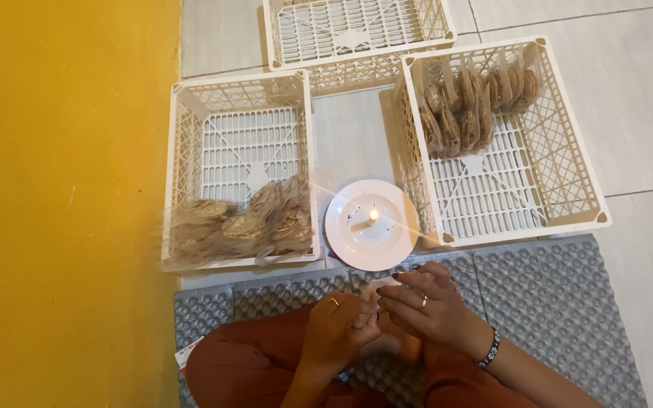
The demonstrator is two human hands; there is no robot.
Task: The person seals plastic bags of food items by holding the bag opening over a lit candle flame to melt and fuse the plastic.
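My left hand and my right hand meet over my lap, fingers curled and touching each other. Whether anything small sits between the fingers cannot be told. Just beyond them a white plate carries a short lit candle. A white plastic crate at the left holds several clear bags of brown round crackers at its near end. Another white crate at the right holds bagged crackers standing at its far end.
A third white crate stands at the back, with nothing visible inside. I sit cross-legged in rust-coloured trousers on a grey bumpy mat. A yellow wall runs along the left. The floor is pale tile.
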